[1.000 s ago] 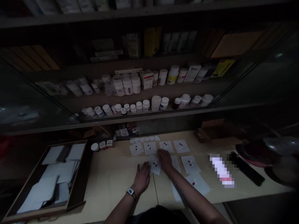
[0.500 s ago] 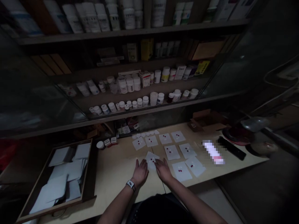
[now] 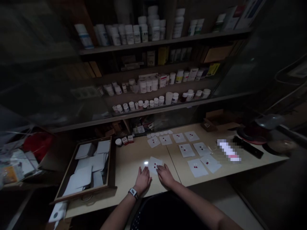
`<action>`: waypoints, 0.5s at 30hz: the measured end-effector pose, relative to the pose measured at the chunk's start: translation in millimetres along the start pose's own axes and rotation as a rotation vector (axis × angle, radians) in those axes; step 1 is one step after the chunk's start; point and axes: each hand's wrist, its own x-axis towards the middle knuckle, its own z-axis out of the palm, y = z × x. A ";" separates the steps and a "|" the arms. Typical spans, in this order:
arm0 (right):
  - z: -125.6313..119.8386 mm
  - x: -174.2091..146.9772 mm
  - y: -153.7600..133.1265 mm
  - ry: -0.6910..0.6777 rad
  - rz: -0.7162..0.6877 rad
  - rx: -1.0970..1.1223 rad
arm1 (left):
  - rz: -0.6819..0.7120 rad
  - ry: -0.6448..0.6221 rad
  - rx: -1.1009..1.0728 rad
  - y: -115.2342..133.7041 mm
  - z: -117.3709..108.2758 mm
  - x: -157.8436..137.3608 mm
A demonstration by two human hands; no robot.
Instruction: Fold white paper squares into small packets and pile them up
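Note:
A square white paper (image 3: 153,159) with several red and whitish pills on it lies on the desk between my hands. My left hand (image 3: 143,179) rests low at the paper's lower left corner, fingers stretched out and nothing held. On the other side, my right hand (image 3: 166,176) reaches its extended fingertips onto the paper's right edge, close to the red pills. To the right lie several similar papers with pills, among them a near one (image 3: 198,172) and a tilted one (image 3: 214,166).
An open drawer (image 3: 112,172) full of white paper stacks stands at left. Behind are a white-lidded jar (image 3: 118,142), small boxes (image 3: 130,138) and shelves of medicine bottles (image 3: 148,85). A cardboard box (image 3: 211,126) and a black phone-like object (image 3: 255,151) sit at right.
The paper between my hands has slid left, off the desk seam, and both hands have moved with it. My view has turned left, showing more of the drawer side.

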 end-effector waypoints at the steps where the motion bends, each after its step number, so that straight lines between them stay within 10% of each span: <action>1: 2.8 -0.7 -7.1 -0.007 -0.002 -0.004 | -0.005 0.001 0.003 -3.2 -0.1 -5.8; 15: 26.9 -4.3 -43.3 -0.002 -0.099 -0.080 | -0.085 0.052 0.115 -6.4 24.3 -32.7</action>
